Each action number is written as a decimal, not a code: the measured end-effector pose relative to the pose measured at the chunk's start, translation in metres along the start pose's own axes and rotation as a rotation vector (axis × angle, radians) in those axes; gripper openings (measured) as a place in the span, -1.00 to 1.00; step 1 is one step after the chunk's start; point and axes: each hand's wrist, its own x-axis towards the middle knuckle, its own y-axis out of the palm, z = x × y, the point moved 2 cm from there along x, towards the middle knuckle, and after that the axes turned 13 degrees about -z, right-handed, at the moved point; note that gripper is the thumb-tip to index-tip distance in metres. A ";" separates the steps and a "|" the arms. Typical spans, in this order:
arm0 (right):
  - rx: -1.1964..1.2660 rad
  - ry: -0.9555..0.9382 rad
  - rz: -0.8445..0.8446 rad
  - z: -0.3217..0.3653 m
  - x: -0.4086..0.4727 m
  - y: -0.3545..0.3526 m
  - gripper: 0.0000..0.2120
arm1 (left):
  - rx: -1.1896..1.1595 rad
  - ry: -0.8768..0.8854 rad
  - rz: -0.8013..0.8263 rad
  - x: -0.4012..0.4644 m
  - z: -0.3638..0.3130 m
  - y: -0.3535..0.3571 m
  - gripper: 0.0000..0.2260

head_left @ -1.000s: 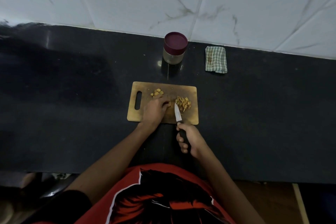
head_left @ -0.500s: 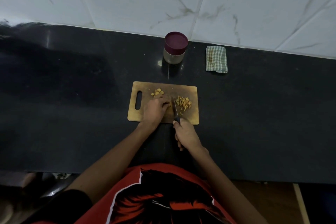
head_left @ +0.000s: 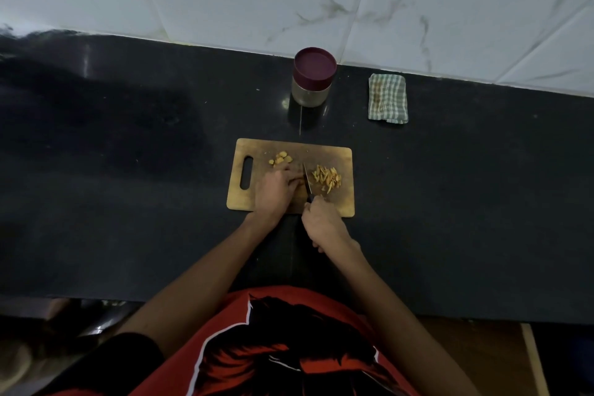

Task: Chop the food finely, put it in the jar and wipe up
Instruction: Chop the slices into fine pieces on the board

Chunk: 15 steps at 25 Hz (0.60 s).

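Right hand (head_left: 324, 224) gripping a small dark-handled knife (head_left: 307, 182), blade down on a rectangular wooden chopping board (head_left: 345, 202) on the black tabletop (head_left: 128, 170), left hand (head_left: 276, 186) with curled fingers pinning a food piece beside the blade, yellow chopped slivers (head_left: 326, 178) right, maroon-lidded jar (head_left: 313, 77) far, folded checked cloth (head_left: 388, 98) right of it.

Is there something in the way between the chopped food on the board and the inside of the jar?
Yes. The maroon lid sits on top of the jar, covering its mouth. On the countertop between the cutting board and the jar, nothing visible stands.
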 end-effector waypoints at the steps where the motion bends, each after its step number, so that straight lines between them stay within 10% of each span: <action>1: -0.007 0.011 0.002 0.003 0.003 -0.001 -0.72 | -0.002 -0.003 0.001 0.000 0.000 0.001 -0.81; 15: 0.014 -0.048 -0.050 -0.028 -0.027 0.003 -0.72 | 0.025 -0.027 -0.012 -0.002 -0.001 0.001 -0.84</action>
